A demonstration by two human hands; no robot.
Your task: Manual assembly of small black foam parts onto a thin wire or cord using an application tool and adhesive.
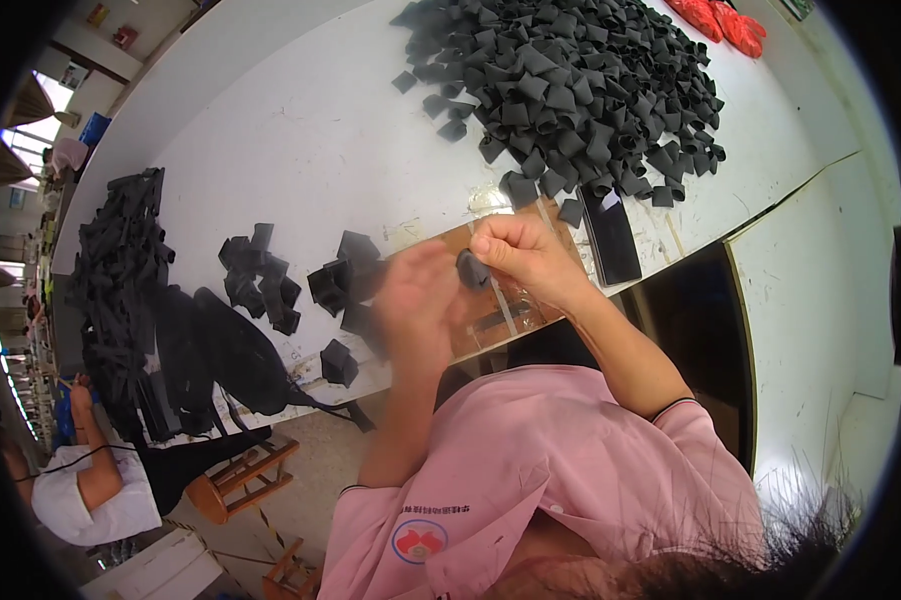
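There it was: the black piece (pixel 472 270) over the board (pixel 535 311), its long axis running roughly toward you, your right hand (pixel 526 256) nearer and pinched on it. Your left hand (pixel 416 290) blurred by the board's left edge, its grip impossible to tell.

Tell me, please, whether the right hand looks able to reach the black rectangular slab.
Probably yes: the black rectangular slab lies beside the right hand with its near part uncovered, though that hand pinches a dark grey piece.
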